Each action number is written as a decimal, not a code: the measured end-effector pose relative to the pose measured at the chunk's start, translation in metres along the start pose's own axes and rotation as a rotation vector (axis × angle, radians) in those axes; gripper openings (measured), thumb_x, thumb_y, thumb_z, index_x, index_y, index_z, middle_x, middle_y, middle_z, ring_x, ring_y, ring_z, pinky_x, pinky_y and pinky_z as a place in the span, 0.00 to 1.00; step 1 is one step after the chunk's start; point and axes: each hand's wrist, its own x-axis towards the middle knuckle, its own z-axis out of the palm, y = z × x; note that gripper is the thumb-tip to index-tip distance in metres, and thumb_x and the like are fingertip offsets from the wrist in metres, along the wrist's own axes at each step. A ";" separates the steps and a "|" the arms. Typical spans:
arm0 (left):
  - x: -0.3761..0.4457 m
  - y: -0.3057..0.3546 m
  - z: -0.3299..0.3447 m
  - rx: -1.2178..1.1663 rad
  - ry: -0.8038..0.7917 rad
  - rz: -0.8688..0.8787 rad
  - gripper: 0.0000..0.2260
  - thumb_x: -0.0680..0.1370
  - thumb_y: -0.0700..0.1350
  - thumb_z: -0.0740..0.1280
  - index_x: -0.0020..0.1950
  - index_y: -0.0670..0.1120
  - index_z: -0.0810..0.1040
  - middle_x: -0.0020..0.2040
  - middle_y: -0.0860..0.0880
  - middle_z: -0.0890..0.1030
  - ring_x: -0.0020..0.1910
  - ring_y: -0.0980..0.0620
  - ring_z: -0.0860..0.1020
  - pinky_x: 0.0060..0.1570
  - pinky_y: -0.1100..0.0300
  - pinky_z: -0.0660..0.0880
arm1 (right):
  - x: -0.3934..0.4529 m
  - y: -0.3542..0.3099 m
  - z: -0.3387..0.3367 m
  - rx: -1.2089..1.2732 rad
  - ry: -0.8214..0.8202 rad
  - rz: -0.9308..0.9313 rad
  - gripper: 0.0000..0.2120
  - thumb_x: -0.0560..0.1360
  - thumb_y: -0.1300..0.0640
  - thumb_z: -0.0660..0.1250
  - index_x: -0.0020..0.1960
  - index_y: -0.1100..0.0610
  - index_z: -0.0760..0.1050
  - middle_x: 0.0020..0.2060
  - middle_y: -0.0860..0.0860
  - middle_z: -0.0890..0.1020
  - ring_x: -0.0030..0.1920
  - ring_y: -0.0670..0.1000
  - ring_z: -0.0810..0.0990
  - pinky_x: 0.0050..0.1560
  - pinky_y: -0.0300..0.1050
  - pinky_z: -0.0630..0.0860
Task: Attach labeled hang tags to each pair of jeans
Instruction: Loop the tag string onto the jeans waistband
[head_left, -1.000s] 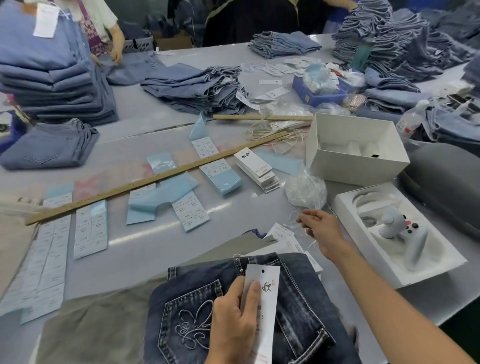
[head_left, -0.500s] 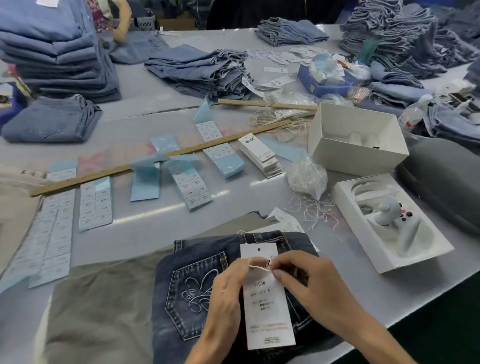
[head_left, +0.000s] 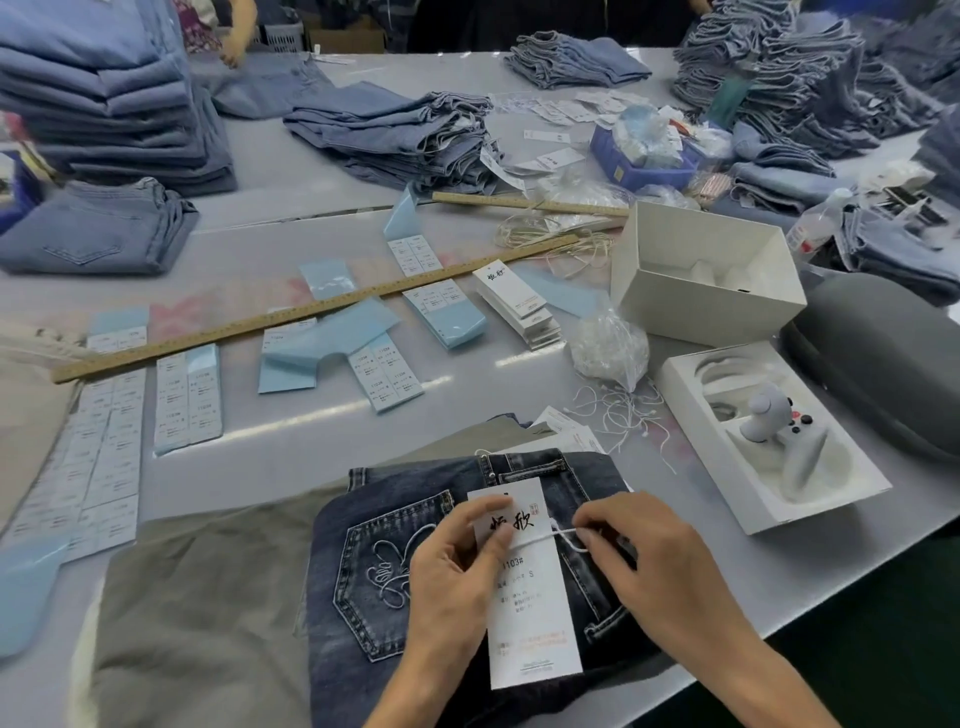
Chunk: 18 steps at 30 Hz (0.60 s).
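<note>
Lower centre: left hand (head_left: 457, 566) is pinching a white hang tag (head_left: 530, 597) on dark jeans (head_left: 363, 571); right hand (head_left: 639, 556) fingers are pinching its string (head_left: 553, 535).

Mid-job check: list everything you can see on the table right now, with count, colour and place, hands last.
dark jeans: one, dark blue, near edge
hang tag: one, white, on dark jeans
string: one, white, across hang tag
grey cloth: one, under dark jeans
tag stack: one, white, centre
wooden rulers: two, tan, centre
sticker sheets: several, pale blue, left
string bag: one, clear, centre right
folded jeans piles: several, light blue, far side
open box: one, white, right
controller: one, white, in tray
left hand: holds hang tag
right hand: pinches string
</note>
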 end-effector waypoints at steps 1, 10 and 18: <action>-0.001 0.002 0.000 -0.027 0.009 0.001 0.15 0.78 0.38 0.72 0.57 0.58 0.83 0.46 0.43 0.87 0.43 0.40 0.85 0.39 0.51 0.83 | -0.001 -0.003 0.001 0.011 0.037 0.012 0.09 0.74 0.59 0.75 0.53 0.50 0.82 0.49 0.41 0.80 0.51 0.42 0.78 0.53 0.31 0.74; -0.002 0.004 0.004 -0.104 0.135 -0.023 0.23 0.78 0.40 0.72 0.67 0.60 0.74 0.38 0.41 0.86 0.35 0.49 0.85 0.35 0.59 0.80 | 0.009 -0.034 0.043 -0.215 0.093 -0.320 0.11 0.75 0.57 0.74 0.57 0.52 0.81 0.52 0.46 0.80 0.52 0.49 0.78 0.51 0.44 0.75; 0.003 0.006 0.003 -0.045 0.186 -0.067 0.17 0.80 0.39 0.69 0.63 0.58 0.74 0.35 0.42 0.86 0.33 0.50 0.84 0.31 0.63 0.79 | 0.017 -0.032 0.055 -0.282 0.029 -0.303 0.05 0.76 0.58 0.72 0.48 0.50 0.78 0.45 0.46 0.78 0.44 0.49 0.73 0.42 0.45 0.73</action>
